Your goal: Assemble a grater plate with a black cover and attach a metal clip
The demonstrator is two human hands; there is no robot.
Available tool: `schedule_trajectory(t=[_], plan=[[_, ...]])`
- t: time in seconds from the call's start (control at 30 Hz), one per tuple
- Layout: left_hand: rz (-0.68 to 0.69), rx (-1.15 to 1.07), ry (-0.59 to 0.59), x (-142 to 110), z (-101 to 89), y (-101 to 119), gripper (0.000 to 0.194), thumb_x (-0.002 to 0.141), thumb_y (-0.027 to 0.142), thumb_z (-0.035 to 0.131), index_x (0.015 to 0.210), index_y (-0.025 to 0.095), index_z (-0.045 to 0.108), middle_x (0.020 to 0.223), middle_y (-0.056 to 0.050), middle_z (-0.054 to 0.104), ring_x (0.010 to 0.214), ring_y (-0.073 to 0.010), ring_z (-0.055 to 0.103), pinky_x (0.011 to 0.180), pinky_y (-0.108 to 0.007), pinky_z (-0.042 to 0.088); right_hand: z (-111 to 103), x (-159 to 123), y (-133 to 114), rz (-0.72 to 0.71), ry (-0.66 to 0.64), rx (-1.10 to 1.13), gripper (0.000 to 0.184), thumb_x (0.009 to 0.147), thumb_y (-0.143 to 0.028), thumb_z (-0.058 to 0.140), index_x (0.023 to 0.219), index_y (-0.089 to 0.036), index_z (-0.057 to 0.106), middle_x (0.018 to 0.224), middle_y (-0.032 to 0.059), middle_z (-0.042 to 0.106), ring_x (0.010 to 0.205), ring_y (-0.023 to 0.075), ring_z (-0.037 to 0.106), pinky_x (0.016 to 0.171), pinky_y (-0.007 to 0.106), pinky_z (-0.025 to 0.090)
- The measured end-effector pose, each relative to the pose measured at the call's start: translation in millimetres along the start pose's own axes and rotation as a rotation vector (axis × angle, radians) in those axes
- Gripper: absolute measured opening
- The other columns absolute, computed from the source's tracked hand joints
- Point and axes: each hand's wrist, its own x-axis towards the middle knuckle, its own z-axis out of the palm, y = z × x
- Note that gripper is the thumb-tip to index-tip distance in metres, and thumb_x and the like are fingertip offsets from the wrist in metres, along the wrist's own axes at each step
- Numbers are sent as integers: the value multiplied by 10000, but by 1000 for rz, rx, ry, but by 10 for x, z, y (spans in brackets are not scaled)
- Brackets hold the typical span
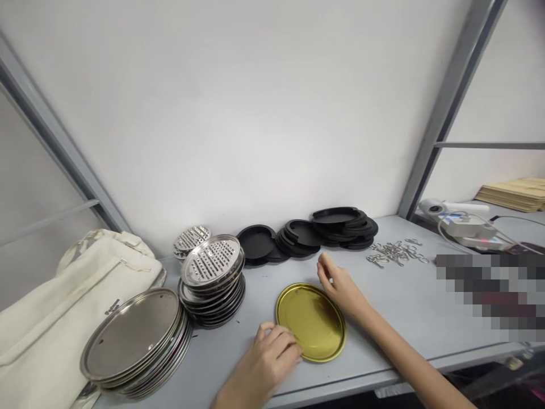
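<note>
A gold round metal lid [313, 324] lies on the grey table with its raised rim up. My left hand [272, 358] is at its lower left edge, fingers curled and fingertips at the rim. My right hand [340, 284] hovers by the upper right rim, its fingers bent in toward the thumb; whatever they hold, if anything, is too small to make out. Left of the lid stands a stack of round grater plates [213, 261], with perforated silver tops. A pile of larger silver round lids [131, 335] sits nearer the front left.
Black round holders [298, 236] are piled along the wall. Small metal clasps [398, 253] lie scattered to the right. A cream canvas bag [76, 307] rests at the left. White devices with cables [464, 224] and wooden boards [515, 193] are beyond the right frame post [443, 113].
</note>
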Motion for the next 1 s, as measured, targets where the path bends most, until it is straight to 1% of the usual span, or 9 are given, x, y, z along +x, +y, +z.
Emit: schedule_trajectory(t=[0.3, 0.47, 0.57, 0.67, 0.77, 0.8, 0.83, 0.9, 1.0], plan=[[-67, -40, 0, 37, -49, 32, 104, 915, 158, 456, 912, 186, 556, 814, -10, 592, 829, -145, 550, 797, -322, 357, 40, -32, 3, -71, -104, -12, 110, 905, -267, 337, 812, -226, 378, 643, -21, 509, 536, 140, 462, 540, 245, 355], [-172, 37, 72, 22, -33, -3, 170, 889, 116, 447, 994, 183, 562, 948, -56, 598, 914, -167, 555, 825, -337, 375, 57, -26, 32, -64, -93, -22, 122, 907, -272, 339, 801, -225, 379, 661, -5, 532, 553, 151, 486, 556, 261, 369], [-168, 155, 228, 52, -306, 12, 228, 881, 123, 442, 1061, 185, 568, 1011, -82, 606, 943, -178, 563, 831, -342, 383, 53, -18, 39, -53, -62, -19, 133, 909, -274, 341, 787, -229, 370, 672, 1, 526, 591, 161, 496, 579, 269, 385], [-223, 275, 415, 102, -875, -48, 220, 864, 149, 481, 1044, 210, 592, 1011, -73, 619, 956, -180, 568, 859, -339, 387, 43, -18, 37, -37, -60, -16, 143, 910, -280, 343, 779, -230, 373, 663, -4, 520, 579, 159, 487, 569, 268, 383], [-432, 364, 525, 150, -1527, -389, 148, 870, 229, 469, 949, 213, 594, 924, -35, 629, 894, -174, 572, 808, -302, 419, 40, -23, 32, -38, -58, -7, 133, 904, -277, 354, 784, -228, 388, 665, -5, 526, 568, 152, 484, 558, 264, 381], [-538, 405, 498, 156, -1709, -585, 152, 873, 257, 455, 927, 207, 588, 918, -29, 629, 873, -175, 571, 798, -300, 418, 41, -25, 32, -42, -58, -4, 128, 901, -274, 357, 787, -227, 392, 666, -4, 528, 568, 150, 484, 558, 264, 381], [-599, 432, 432, 154, -1859, -816, 165, 870, 278, 440, 897, 201, 583, 894, -25, 631, 842, -178, 573, 793, -306, 414, 43, -26, 32, -45, -60, -1, 124, 900, -271, 358, 790, -226, 394, 665, -4, 530, 568, 149, 485, 559, 263, 381], [-658, 398, 203, 124, -2049, -1337, 195, 846, 289, 418, 886, 185, 578, 880, -30, 636, 830, -185, 576, 769, -298, 420, 46, -27, 32, -49, -70, 2, 119, 898, -268, 358, 795, -224, 397, 664, -5, 534, 567, 147, 484, 555, 261, 380], [-709, 284, -143, 47, -2083, -2063, 215, 764, 288, 442, 810, 155, 603, 819, -54, 648, 790, -200, 586, 723, -282, 435, 45, -23, 23, -57, -88, 3, 119, 901, -269, 351, 798, -224, 392, 668, -6, 535, 566, 145, 484, 552, 259, 379]])
